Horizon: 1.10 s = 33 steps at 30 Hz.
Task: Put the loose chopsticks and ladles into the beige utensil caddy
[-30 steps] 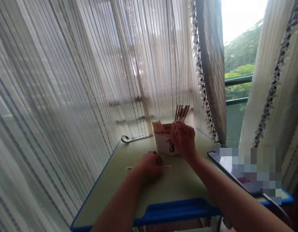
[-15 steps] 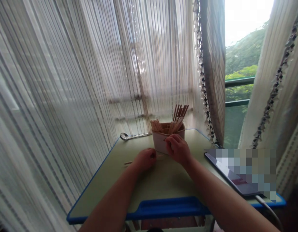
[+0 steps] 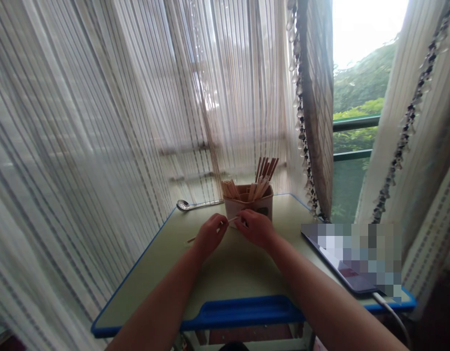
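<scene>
My left hand and my right hand meet over the green table, both pinched on a thin wooden chopstick lifted between them. The chopstick's far end pokes out left of my left hand, low over the table. Just behind my hands stands a white holder filled with several wooden chopsticks, some tall and dark-tipped, some short and pale.
A metal spoon lies at the table's back left. A phone with a cable lies at the right edge. A blue tray lip runs along the front edge. Sheer curtains hang close on the left and behind.
My right hand came down from the holder to the chopstick by my left hand. Both hands now pinch it and have lifted it off the table.
</scene>
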Available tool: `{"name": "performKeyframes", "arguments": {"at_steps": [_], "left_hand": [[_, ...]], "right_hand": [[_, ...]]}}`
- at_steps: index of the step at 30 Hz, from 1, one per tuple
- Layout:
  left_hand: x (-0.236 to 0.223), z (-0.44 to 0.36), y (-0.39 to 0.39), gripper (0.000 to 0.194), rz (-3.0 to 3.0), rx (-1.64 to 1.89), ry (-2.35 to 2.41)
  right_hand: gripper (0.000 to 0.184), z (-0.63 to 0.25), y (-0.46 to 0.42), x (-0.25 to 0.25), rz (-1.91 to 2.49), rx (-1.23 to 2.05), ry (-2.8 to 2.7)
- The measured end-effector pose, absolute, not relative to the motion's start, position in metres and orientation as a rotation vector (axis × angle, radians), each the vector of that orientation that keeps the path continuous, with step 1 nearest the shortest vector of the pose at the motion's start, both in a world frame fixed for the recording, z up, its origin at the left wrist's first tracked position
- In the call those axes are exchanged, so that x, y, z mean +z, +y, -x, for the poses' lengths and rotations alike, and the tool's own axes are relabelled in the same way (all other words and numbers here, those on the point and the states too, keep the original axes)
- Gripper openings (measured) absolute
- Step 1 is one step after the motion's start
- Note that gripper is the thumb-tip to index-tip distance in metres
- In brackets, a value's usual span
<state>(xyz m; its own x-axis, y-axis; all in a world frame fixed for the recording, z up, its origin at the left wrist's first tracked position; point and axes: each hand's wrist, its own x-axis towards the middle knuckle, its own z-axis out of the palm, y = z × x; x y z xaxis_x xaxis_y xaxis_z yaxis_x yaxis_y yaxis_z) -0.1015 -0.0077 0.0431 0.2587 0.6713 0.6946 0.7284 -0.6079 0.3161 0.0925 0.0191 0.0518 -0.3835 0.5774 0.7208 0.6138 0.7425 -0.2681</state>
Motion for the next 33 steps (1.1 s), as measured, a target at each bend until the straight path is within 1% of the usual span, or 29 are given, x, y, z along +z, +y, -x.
{"name": "performKeyframes", "arguments": {"at_steps": [3,6,10,13,15,18,21,24,27,33], "left_hand": [[0.046,0.099,-0.009,0.01,2.391,-1.392,-1.277],[0.048,0.098,-0.01,0.013,2.351,-1.405,-1.278],[0.045,0.1,-0.008,0.019,2.339,-1.201,-1.404],[0.04,0.102,-0.005,0.024,2.383,-1.021,-1.489],[0.038,0.103,-0.003,0.026,2.409,-0.974,-1.512],[0.039,0.103,-0.003,0.026,2.423,-1.004,-1.513],[0.042,0.102,-0.006,0.027,2.434,-1.053,-1.498],[0.043,0.101,-0.008,0.024,2.43,-1.065,-1.488],[0.042,0.101,-0.008,0.021,2.41,-1.052,-1.503],[0.038,0.103,-0.006,0.021,2.434,-1.039,-1.507]], "right_hand": [[0.021,-0.089,0.022,0.05,0.82,0.016,-2.099],[0.021,-0.091,0.02,0.054,0.717,0.067,-1.963],[0.017,-0.099,0.016,0.063,0.632,0.107,-1.688],[0.017,-0.103,0.016,0.066,0.641,0.176,-1.526],[0.019,-0.103,0.017,0.066,0.65,0.276,-1.531],[0.022,-0.096,0.017,0.065,0.647,0.418,-1.637],[0.026,-0.088,0.018,0.062,0.659,0.473,-1.66],[0.025,-0.087,0.019,0.062,0.677,0.418,-1.57],[0.02,-0.097,0.02,0.068,0.688,0.284,-1.378],[0.015,-0.127,0.023,0.088,0.681,0.023,-0.971]]}}
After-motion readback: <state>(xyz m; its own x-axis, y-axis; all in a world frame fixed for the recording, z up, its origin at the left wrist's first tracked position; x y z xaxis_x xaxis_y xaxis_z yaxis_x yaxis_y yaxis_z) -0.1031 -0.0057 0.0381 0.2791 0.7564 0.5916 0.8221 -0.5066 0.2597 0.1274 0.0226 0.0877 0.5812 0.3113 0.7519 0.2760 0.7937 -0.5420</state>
